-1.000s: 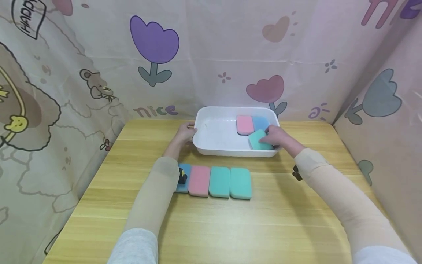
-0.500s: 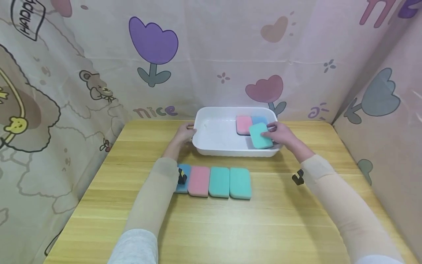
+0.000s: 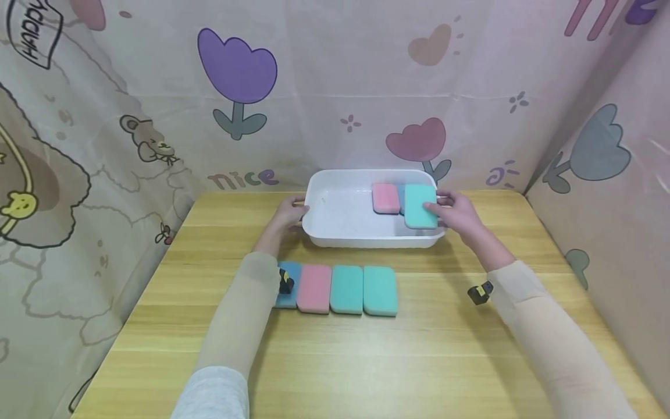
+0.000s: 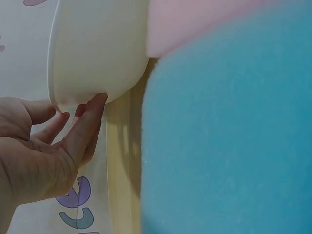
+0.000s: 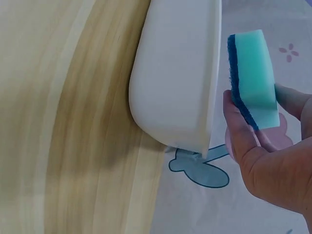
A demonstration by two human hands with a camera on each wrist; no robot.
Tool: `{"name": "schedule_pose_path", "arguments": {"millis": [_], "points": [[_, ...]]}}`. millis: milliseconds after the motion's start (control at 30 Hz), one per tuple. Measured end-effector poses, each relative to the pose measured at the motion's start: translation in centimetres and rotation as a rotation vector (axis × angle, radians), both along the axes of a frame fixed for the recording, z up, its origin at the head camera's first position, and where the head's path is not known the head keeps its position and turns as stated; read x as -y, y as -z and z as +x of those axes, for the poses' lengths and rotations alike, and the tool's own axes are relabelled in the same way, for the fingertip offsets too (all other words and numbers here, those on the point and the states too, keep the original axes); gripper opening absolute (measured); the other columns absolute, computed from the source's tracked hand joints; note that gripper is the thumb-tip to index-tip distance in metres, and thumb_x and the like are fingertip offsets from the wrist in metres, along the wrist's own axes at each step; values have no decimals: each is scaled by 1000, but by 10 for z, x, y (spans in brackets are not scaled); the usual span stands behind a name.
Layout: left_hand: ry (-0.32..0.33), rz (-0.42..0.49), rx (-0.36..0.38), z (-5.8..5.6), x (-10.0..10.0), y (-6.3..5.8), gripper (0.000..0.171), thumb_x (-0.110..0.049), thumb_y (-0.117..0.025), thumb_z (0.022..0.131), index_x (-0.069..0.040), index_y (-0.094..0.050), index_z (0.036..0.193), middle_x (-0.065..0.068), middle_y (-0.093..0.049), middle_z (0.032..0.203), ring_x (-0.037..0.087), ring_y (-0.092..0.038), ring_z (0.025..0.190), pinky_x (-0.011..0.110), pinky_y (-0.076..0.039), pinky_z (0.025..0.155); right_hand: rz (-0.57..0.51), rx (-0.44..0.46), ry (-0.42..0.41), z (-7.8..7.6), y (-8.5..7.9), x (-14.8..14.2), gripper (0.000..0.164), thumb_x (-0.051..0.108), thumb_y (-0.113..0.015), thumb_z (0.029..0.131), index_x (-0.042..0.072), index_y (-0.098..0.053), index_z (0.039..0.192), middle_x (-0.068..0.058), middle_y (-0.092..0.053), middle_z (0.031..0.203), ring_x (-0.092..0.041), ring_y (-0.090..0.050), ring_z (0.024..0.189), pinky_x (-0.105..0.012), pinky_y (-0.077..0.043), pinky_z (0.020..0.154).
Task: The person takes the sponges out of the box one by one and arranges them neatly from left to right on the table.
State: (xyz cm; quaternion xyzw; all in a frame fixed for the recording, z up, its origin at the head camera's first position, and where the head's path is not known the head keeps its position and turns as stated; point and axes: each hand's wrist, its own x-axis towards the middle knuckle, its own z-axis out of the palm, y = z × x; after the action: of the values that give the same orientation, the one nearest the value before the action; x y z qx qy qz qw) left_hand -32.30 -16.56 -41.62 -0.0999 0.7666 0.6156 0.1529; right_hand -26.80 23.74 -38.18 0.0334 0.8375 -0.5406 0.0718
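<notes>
right hand (image 3: 459, 213): green sponge (image 3: 419, 203) | tray (image 3: 340, 212): pink sponge (image 3: 385, 198), blue sponge (image 3: 401, 199) half-hidden

Blue sponge (image 3: 401, 198) in tray (image 3: 340, 214) mostly hidden bhd held green sponge (image 3: 420, 207)

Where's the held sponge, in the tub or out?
Out: in the right wrist view, the right hand holds the sponge above the tub's rim.

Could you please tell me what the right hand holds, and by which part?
The right hand pinches a green sponge near its right-hand edge in the head view.
</notes>
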Motion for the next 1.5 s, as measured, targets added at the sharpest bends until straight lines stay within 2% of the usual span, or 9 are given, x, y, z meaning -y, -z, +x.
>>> {"name": "schedule_pose_path", "arguments": {"millis": [133, 500, 867, 967, 1100, 1267, 1500], "points": [[11, -16, 5, -1, 2, 1, 54, -15, -52, 109, -11, -36, 161, 24, -49, 151, 40, -53, 134, 55, -50, 108, -49, -9, 12, 10, 0, -4, 80, 33, -66, 103, -1, -24, 162, -28, -39, 158, -42, -52, 133, -27, -60, 90], [14, -33, 4, -2, 4, 3, 52, -16, -52, 110, -12, -39, 159, 21, -49, 152, 37, -54, 131, 46, -55, 98, -99, 11, -14, 42, 2, -10, 83, 35, -67, 103, -1, -21, 162, -29, -38, 158, -43, -53, 132, -28, -61, 89], [14, -22, 17, -4, 3, 0, 51, -13, -52, 109, -11, -39, 159, 22, -51, 149, 39, -54, 132, 52, -51, 106, -5, 61, -102, 70, 16, -9, 83, 32, -71, 100, -3, -26, 160, -30, -46, 150, -38, -63, 118, -35, -63, 86], [17, -21, 25, -4, 3, -1, 51, -13, -52, 109, -11, -39, 159, 22, -51, 149, 39, -54, 133, 53, -51, 107, -13, 75, -136, 76, 21, -8, 82, 29, -72, 100, -4, -27, 159, -32, -46, 147, -36, -66, 112, -38, -64, 85], [18, -22, 33, -6, 3, -1, 51, -13, -52, 109, -11, -39, 159, 22, -51, 149, 39, -54, 133, 52, -52, 106, -34, 112, -171, 83, 28, -6, 78, 25, -72, 100, -6, -29, 157, -32, -47, 144, -34, -69, 106, -43, -64, 84], [11, -24, 36, -6, 3, -1, 51, -14, -53, 109, -11, -39, 158, 22, -50, 150, 38, -54, 132, 50, -54, 104, -35, 144, -209, 87, 36, -5, 73, 20, -71, 100, -8, -31, 155, -31, -48, 142, -33, -67, 109, -45, -64, 85], [7, -27, 36, -4, 2, -2, 51, -13, -53, 109, -11, -39, 158, 23, -50, 149, 39, -53, 133, 52, -53, 105, 27, 205, -264, 91, 48, -5, 70, 16, -69, 100, -9, -31, 153, -32, -50, 136, -33, -68, 103, -44, -65, 80]]}}
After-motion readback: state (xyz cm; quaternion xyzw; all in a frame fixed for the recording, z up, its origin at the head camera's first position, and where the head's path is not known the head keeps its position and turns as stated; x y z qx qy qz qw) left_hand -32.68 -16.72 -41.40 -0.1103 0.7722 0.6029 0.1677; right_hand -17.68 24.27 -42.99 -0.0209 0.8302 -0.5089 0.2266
